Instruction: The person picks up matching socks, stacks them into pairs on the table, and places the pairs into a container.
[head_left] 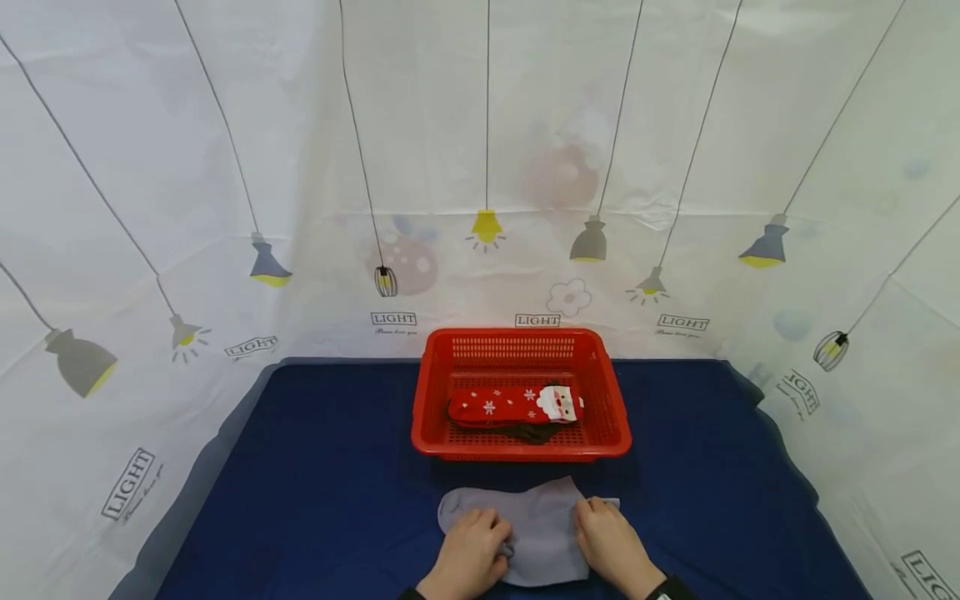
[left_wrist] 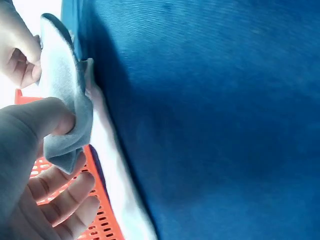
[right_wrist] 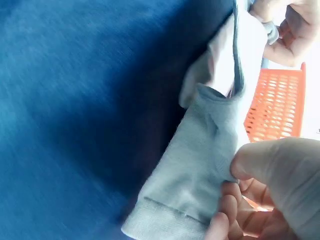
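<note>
A light grey sock [head_left: 543, 533] is spread on the dark blue cloth, close to the person. The left hand [head_left: 468, 552] pinches a folded bit of the grey fabric near its rounded left end; in the left wrist view the thumb presses on the fabric [left_wrist: 67, 85]. At the other end, the right hand [head_left: 611, 537] pinches the sock between thumb and fingers, and the right wrist view shows a ribbed cuff [right_wrist: 162, 217] hanging beside that grip. Another pale layer of fabric [right_wrist: 195, 82] lies behind; whether it is a second sock I cannot tell.
Just beyond the hands stands a red plastic basket [head_left: 521, 452] with slotted walls. Inside are red socks [head_left: 510, 407] with snowflakes and a Santa face, on top of something dark green [head_left: 536, 433]. White lamp-printed sheeting [head_left: 480, 275] surrounds the blue-covered surface [head_left: 330, 475].
</note>
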